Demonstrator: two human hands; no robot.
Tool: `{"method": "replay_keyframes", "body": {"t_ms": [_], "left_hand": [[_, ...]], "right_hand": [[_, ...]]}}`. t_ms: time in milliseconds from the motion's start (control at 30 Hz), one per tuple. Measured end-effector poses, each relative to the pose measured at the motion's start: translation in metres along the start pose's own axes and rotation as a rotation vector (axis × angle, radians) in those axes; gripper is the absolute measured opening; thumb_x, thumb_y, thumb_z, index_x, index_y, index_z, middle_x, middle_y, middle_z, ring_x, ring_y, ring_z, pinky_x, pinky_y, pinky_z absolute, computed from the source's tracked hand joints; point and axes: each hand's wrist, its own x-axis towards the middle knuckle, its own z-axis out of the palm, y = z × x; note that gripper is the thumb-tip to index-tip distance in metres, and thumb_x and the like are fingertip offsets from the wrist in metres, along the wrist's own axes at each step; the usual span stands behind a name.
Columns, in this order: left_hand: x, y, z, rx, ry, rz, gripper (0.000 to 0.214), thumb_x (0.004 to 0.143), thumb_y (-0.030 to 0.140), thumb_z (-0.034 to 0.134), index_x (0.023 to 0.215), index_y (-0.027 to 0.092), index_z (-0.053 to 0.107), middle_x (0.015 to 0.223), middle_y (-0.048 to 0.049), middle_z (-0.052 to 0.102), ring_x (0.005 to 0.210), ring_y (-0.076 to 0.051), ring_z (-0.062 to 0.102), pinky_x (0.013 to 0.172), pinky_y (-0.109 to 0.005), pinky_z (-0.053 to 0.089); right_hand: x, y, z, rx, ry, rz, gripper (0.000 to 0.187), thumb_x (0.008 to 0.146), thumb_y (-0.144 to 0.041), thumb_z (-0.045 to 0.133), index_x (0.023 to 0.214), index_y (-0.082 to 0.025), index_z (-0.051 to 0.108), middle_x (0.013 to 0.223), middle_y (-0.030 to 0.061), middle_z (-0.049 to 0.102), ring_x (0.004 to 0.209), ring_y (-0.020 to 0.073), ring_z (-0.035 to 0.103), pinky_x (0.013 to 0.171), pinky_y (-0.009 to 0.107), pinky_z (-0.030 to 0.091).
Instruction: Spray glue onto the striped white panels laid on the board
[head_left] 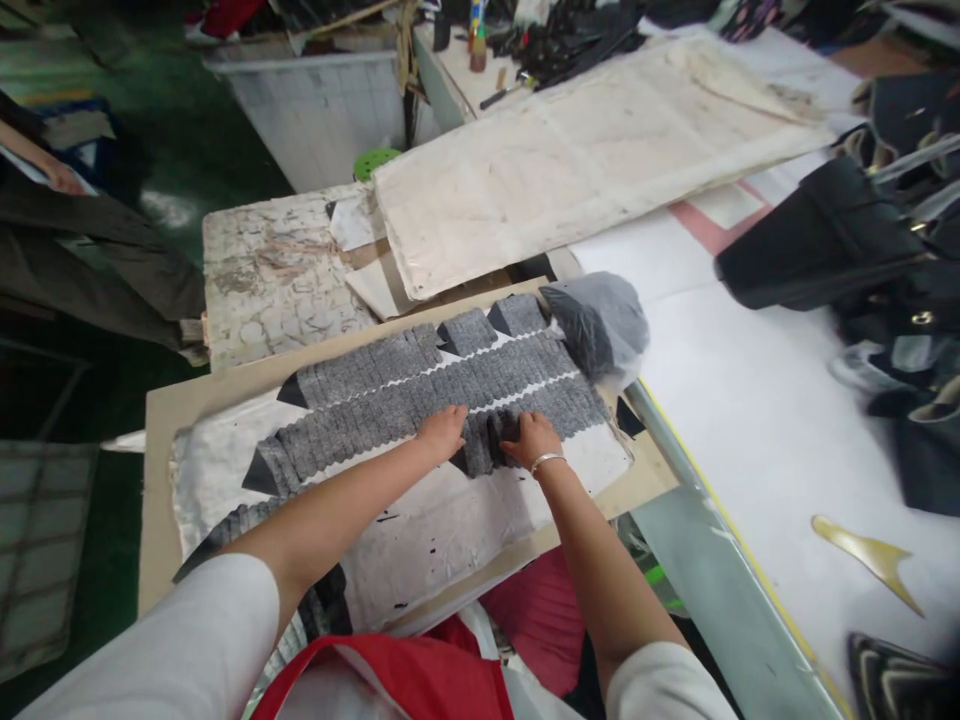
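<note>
Overlapping grey felt-like pieces with black undersides lie in long rows [360, 415] on a white-covered board [450, 540]. My left hand [442, 434] is closed at the left end of the nearest short row [477, 445], fingers together on the pieces there. A little to the right, my right hand [535, 438], with a bracelet at the wrist, curls over the same row. Its thumb is against a dark piece that stands up between the two hands. The fingertips of both hands are partly hidden. My left forearm covers part of the rows at the lower left.
A plastic-wrapped dark bundle [600, 325] sits at the board's right end. Behind lies a large cream padded panel [585, 170]. On the white table to the right are black bag parts [825, 240] and a yellowish tool [862, 550]. Another person [82, 230] stands at left.
</note>
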Motion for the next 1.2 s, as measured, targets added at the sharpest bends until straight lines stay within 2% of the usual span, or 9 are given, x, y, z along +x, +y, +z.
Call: {"method": "replay_keyframes", "body": {"t_ms": [100,333,567,667,767,867,967,1067,1200], "left_hand": [[-0.003,0.004,0.006,0.109,0.112,0.09,0.053,0.073,0.012,0.069,0.122,0.017,0.051,0.115,-0.0147,0.057,0.105,-0.031,0.056,0.085,-0.042,0.048],[0.017,0.014,0.0,0.034,-0.096,0.065,0.06,0.072,0.019,0.071,0.127,0.014,0.048,0.121,-0.0149,0.054,0.11,-0.03,0.055,0.092,-0.039,0.045],[0.016,0.015,-0.001,0.079,-0.071,0.139,0.027,0.072,0.018,0.064,0.098,0.018,0.059,0.117,-0.0105,0.055,0.113,-0.03,0.048,0.091,-0.042,0.043],[0.008,0.009,0.002,-0.079,-0.071,0.23,0.019,0.071,0.012,0.06,0.088,0.018,0.057,0.107,-0.0076,0.059,0.105,-0.024,0.053,0.087,-0.035,0.043],[-0.004,0.006,0.002,-0.299,-0.121,0.192,0.019,0.073,0.016,0.059,0.091,0.019,0.055,0.084,-0.0015,0.06,0.082,-0.019,0.057,0.075,-0.03,0.044],[-0.022,0.009,-0.004,-0.566,-0.147,0.158,0.04,0.07,0.018,0.061,0.109,0.02,0.05,0.075,0.0046,0.059,0.071,-0.015,0.057,0.069,-0.027,0.042],[-0.037,0.006,-0.015,-0.816,-0.291,0.171,0.061,0.068,0.017,0.062,0.125,0.021,0.041,0.077,0.0059,0.06,0.066,-0.013,0.056,0.066,-0.025,0.043],[-0.045,-0.009,-0.028,-0.982,-0.378,0.14,0.07,0.068,0.018,0.067,0.132,0.021,0.039,0.091,0.0016,0.065,0.077,-0.014,0.06,0.074,-0.027,0.047],[-0.042,-0.014,-0.053,-1.309,-0.272,0.086,0.074,0.064,0.024,0.076,0.131,0.021,0.043,0.118,-0.0069,0.062,0.105,-0.021,0.059,0.091,-0.033,0.046]], "right_hand": [[0.0,-0.006,0.007,-0.059,0.045,0.079,0.048,0.081,-0.03,0.072,0.122,-0.014,0.053,0.131,0.0123,0.05,0.12,0.0291,0.048,0.097,0.047,0.042],[0.003,-0.001,0.007,-0.046,-0.017,0.088,0.032,0.084,-0.031,0.069,0.109,-0.013,0.06,0.101,0.0066,0.064,0.092,0.021,0.063,0.083,0.04,0.05],[-0.026,0.006,0.01,0.09,0.137,-0.088,0.031,0.074,-0.016,0.07,0.103,-0.015,0.061,0.13,0.0155,0.053,0.124,0.0331,0.045,0.098,0.043,0.035],[-0.034,0.011,0.012,0.218,0.105,-0.114,0.036,0.074,-0.012,0.066,0.109,-0.013,0.055,0.11,0.0149,0.063,0.102,0.0277,0.059,0.086,0.037,0.043],[-0.041,0.02,0.009,0.372,0.054,-0.155,0.045,0.073,-0.013,0.064,0.115,-0.015,0.049,0.1,0.009,0.065,0.087,0.0223,0.062,0.078,0.033,0.046],[-0.054,0.034,-0.002,0.529,-0.07,-0.229,0.042,0.069,-0.018,0.068,0.108,-0.017,0.052,0.089,0.0032,0.066,0.078,0.0187,0.062,0.072,0.03,0.049],[-0.067,0.056,-0.022,0.672,-0.272,-0.289,0.039,0.064,-0.031,0.074,0.096,-0.017,0.056,0.074,-0.0004,0.065,0.061,0.0154,0.061,0.056,0.026,0.051],[-0.063,0.082,-0.043,0.751,-0.349,-0.269,0.039,0.064,-0.042,0.074,0.088,-0.017,0.055,0.066,-0.0007,0.063,0.05,0.014,0.06,0.045,0.024,0.05],[-0.029,0.098,-0.056,0.759,-0.376,-0.249,0.037,0.064,-0.042,0.076,0.079,-0.015,0.056,0.058,-0.0002,0.063,0.044,0.0138,0.058,0.038,0.022,0.046]]}}
